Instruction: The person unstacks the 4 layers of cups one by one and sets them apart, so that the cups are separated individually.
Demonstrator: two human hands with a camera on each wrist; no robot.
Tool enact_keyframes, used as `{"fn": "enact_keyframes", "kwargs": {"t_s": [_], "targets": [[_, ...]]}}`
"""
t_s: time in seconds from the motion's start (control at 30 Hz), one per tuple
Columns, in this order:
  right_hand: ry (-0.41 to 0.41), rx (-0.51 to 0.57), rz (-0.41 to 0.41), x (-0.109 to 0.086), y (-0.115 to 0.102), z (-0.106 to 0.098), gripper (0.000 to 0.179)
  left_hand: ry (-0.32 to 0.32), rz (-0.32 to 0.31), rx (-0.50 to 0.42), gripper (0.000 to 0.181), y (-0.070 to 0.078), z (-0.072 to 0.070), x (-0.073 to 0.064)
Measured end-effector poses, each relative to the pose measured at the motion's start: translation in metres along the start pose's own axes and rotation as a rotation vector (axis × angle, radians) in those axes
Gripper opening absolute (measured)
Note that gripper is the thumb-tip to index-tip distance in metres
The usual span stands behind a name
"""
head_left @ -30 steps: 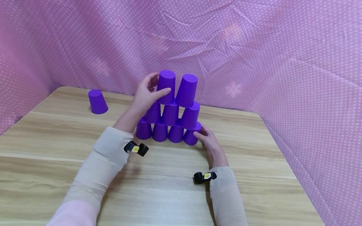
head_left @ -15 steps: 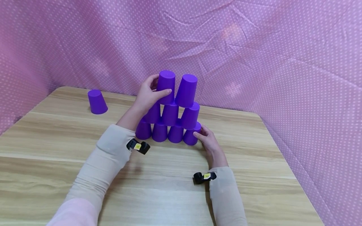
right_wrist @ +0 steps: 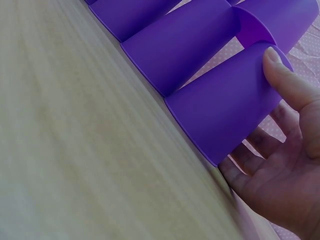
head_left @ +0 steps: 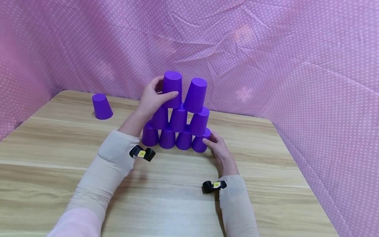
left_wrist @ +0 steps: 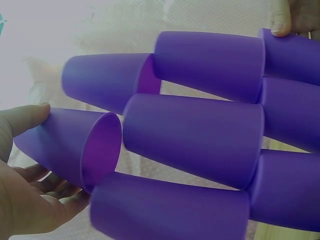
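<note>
My left hand (head_left: 151, 98) grips an upside-down purple cup (head_left: 172, 87) at the left of the third tier, thumb across its front and fingers behind. In the left wrist view this cup (left_wrist: 60, 142) shows its open mouth, its rim close over the cups below. Beside it another purple cup (head_left: 195, 95) stands upside down on the second row. That row has three cups, the middle one (head_left: 178, 119) partly under the held cup. Several cups form the bottom row (head_left: 167, 138). My right hand (head_left: 218, 146) holds its rightmost cup (right_wrist: 227, 102), thumb near the top and fingers round the far side.
One more purple cup (head_left: 102, 107) stands upside down by itself at the table's back left. The wooden table (head_left: 165, 197) ends at a pink dotted cloth (head_left: 281, 65) hanging behind and at both sides. Both wrists wear black cameras (head_left: 142, 153).
My left hand has moved slightly up and left with its cup, opening a wider gap to the neighbouring cup. The right hand and the other cups stay where they were.
</note>
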State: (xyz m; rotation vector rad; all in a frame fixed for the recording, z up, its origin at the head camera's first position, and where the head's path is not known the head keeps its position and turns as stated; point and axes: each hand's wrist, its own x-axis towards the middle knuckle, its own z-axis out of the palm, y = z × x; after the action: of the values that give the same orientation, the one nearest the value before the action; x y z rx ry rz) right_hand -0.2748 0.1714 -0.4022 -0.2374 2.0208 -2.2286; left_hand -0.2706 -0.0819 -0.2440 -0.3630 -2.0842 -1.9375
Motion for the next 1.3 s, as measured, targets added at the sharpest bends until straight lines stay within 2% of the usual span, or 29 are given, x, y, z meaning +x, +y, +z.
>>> {"fn": "enact_keyframes", "kwargs": {"t_s": [0.37, 0.57, 0.73, 0.93, 1.3], "targets": [[-0.005, 0.016, 0.012, -0.002, -0.001, 0.0, 0.055, 0.058, 0.064, -0.056, 0.055, 0.023, -0.023, -0.02], [-0.015, 0.011, -0.005, -0.002, 0.0, -0.001, 0.055, 0.108, 0.05, -0.006, 0.056, 0.028, -0.041, -0.036], [-0.013, 0.009, -0.001, -0.003, 0.001, -0.003, 0.054, 0.159, -0.005, 0.014, 0.058, 0.024, -0.057, -0.049], [-0.011, 0.014, 0.015, -0.003, 0.001, -0.005, 0.053, 0.207, -0.025, 0.014, 0.058, 0.012, -0.072, -0.061], [-0.022, 0.022, 0.016, -0.004, 0.001, -0.005, 0.053, 0.267, -0.082, 0.133, 0.059, -0.011, -0.1, -0.078]]}}
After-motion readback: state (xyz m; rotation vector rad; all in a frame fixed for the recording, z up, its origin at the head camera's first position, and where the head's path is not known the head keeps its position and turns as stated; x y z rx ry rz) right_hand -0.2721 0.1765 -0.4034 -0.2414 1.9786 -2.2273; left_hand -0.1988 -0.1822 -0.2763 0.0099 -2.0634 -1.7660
